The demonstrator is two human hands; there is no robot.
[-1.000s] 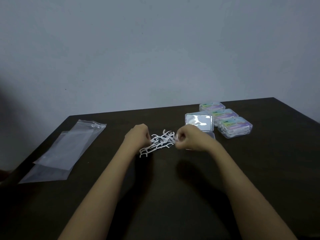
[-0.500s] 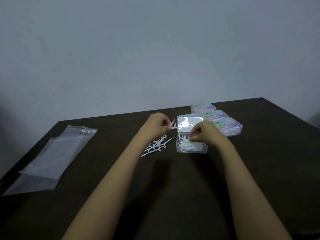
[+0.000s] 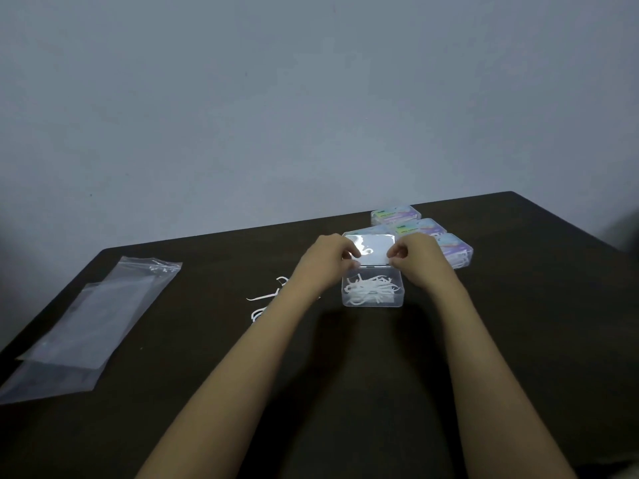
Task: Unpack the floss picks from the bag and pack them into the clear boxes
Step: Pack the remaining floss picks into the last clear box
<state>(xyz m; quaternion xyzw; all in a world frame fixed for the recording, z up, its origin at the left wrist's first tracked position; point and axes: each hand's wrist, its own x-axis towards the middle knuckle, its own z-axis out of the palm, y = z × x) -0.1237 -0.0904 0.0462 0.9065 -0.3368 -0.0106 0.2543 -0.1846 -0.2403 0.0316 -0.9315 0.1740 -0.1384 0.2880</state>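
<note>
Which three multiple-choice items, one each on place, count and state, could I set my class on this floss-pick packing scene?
1. Where are the loose white floss picks? A in the clear bags; B on the dark table, left of the open clear plastic box; C on the floor.
2. How many closed clear boxes with colourful labels? A one; B five; C three.
3. The open box's lid is: A raised; B shut; C on the clear bags.
Answers: B, they lie beside the left forearm; C, three sit in a row behind; A, it stands up, the left hand and right hand holding its edges.
</note>
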